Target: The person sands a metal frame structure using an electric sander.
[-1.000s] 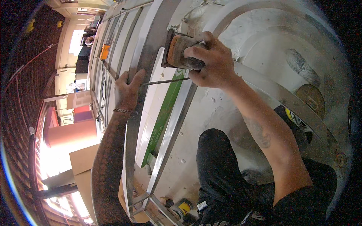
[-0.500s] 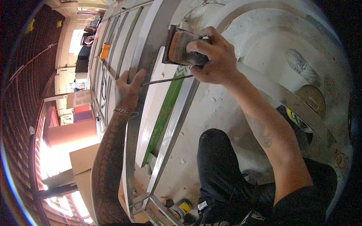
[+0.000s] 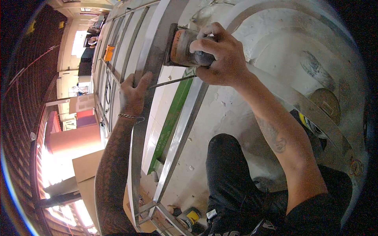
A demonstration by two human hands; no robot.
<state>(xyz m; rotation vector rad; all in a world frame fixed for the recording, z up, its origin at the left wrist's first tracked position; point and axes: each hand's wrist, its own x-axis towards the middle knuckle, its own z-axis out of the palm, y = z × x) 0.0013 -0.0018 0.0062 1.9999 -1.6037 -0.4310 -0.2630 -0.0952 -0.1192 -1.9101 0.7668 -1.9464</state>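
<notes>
My right hand (image 3: 223,57) is wrapped round a dusty orange and dark power sander (image 3: 185,47). The sander's flat pad faces left, against or very close to the broad grey face of a long metal frame (image 3: 154,51); exact contact cannot be made out. Lower down that same frame, my left hand (image 3: 134,92) is closed over its edge, with a bracelet on the wrist. A dark cord (image 3: 171,82) stretches from beneath my right hand to the frame beside my left fingers; whether the left fingers also hold it is hidden.
A green-striped white panel (image 3: 169,126) lies behind the frame's bars. Below stand a can with a yellow label (image 3: 191,216) and a cardboard sheet (image 3: 87,173). At right, a disc-shaped brown item (image 3: 325,105) rests near a curved strip. An orange box (image 3: 109,53) hangs on the far rack.
The sander in my right hand has shifted a little left, onto or toward the frame's face. My left hand stays in place on the frame.
</notes>
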